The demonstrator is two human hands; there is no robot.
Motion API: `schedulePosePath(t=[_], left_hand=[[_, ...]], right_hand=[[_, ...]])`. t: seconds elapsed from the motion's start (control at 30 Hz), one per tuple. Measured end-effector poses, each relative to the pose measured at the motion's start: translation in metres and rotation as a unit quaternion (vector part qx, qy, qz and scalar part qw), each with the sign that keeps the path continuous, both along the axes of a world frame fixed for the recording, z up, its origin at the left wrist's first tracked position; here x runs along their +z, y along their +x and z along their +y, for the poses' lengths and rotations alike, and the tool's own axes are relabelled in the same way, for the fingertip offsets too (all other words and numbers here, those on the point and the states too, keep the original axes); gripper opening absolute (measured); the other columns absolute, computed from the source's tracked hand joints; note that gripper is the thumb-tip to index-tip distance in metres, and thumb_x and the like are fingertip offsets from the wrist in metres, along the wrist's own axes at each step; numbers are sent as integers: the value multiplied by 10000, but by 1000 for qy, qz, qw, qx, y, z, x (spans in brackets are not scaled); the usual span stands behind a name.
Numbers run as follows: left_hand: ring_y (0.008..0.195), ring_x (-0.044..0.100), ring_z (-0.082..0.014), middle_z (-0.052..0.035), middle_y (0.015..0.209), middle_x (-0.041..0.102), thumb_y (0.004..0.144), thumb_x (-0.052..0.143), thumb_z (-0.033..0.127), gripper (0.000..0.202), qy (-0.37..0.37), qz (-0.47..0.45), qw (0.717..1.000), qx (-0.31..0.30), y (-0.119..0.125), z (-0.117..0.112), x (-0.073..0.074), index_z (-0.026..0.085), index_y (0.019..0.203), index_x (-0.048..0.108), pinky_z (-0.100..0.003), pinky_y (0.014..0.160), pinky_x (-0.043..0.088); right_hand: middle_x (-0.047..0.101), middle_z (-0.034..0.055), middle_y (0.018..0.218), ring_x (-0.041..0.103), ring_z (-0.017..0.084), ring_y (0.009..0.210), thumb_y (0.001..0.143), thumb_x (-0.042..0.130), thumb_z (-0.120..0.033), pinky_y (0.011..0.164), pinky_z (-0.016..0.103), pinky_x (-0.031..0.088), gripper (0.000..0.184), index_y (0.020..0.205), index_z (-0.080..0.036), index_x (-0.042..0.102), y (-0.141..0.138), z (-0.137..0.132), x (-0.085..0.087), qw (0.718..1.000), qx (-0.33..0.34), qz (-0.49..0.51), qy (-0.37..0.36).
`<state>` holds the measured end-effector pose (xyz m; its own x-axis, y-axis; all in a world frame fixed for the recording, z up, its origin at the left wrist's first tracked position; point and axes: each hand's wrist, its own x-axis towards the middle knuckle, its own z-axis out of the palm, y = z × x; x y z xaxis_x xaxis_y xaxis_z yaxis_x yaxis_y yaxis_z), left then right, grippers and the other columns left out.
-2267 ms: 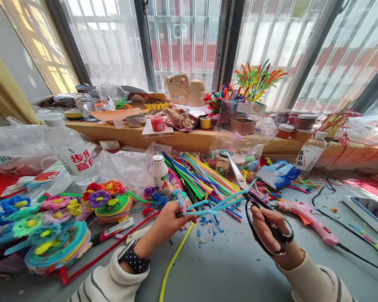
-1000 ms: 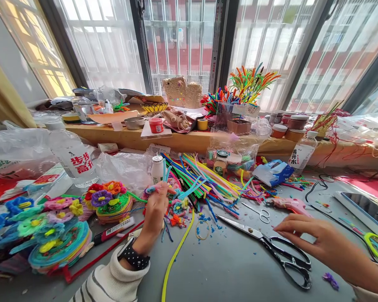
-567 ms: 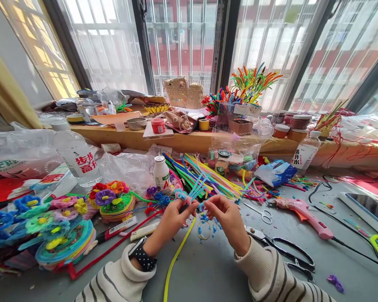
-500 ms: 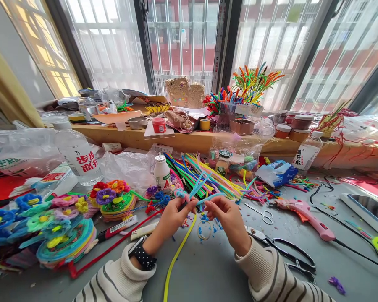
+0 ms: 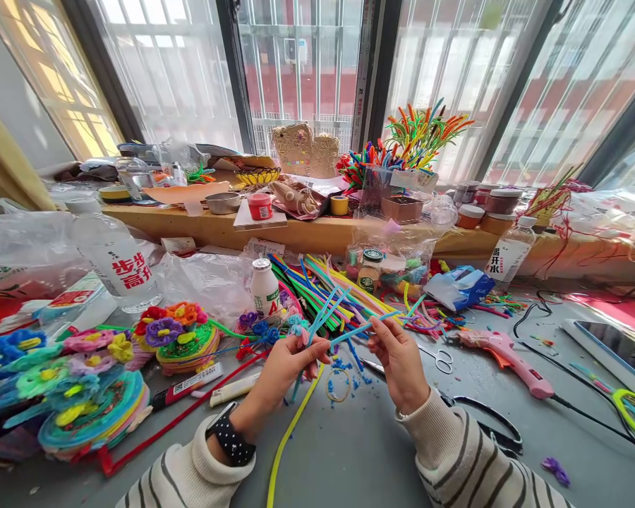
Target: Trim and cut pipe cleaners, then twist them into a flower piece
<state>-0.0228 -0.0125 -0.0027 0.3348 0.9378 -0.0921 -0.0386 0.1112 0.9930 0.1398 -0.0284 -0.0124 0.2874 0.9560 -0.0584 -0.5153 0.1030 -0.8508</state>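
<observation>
My left hand (image 5: 296,358) is closed around a small bunch of light blue pipe cleaners (image 5: 325,310), whose loose ends fan upward and whose tail shows below the fist. A fluffy pink and pale blue curl sits at its knuckles. My right hand (image 5: 396,360) pinches one light blue pipe cleaner (image 5: 355,332) that runs across to the left fingertips. Beneath the hands, a thin ring (image 5: 339,386) lies among blue fuzz scraps. A yellow pipe cleaner (image 5: 291,430) stretches toward me. Behind the hands lies a pile of many-coloured pipe cleaners (image 5: 343,282).
Pipe-cleaner flower pieces (image 5: 95,395) crowd the left. A white bottle (image 5: 265,288) stands behind my left hand. On the right lie small scissors (image 5: 442,360), large black-handled shears (image 5: 494,423) and a pink glue gun (image 5: 508,360) with its cord. A cluttered sill (image 5: 307,233) runs along the window.
My right hand has moved right and slightly down, drawing the blue pipe cleaner straighter between the hands. My left hand has turned a little, and the view has shifted slightly.
</observation>
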Motion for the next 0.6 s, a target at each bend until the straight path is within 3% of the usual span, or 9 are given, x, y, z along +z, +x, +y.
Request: schedulePosePath(t=[0.13,0.23,0.4,0.6], left_hand=[[337,333,-16,23,533,563,633,591,314,234,-63,-44,997,8,1,-2,4,130,775,567,-166,356,234],[338,267,-4,16,543,569,631,591,321,247,-107,-70,992,7,0,-2,5,131,789,585,-166,368,229],[359,247,-14,45,456,498,640,587,311,262,-107,-72,992,3,-2,-1,5,131,830,596,-160,399,258],[336,209,-13,85,393,367,593,612,356,266,-40,3,998,40,0,-2,1,113,702,604,-173,371,237]], right_hand=[[539,-51,587,464,45,433,576,673,-248,408,146,382,195,675,-177,521,-1,1,1,996,27,78,-18],[493,-69,524,408,26,378,586,668,-237,353,132,329,178,672,-171,528,-3,1,-1,996,38,82,-10],[520,-55,532,372,12,355,624,641,-265,340,131,281,178,710,-156,530,-2,2,-5,998,49,22,11],[448,-70,475,274,5,303,681,576,-327,301,142,182,182,699,-156,514,-4,-4,-5,988,73,-132,28]])
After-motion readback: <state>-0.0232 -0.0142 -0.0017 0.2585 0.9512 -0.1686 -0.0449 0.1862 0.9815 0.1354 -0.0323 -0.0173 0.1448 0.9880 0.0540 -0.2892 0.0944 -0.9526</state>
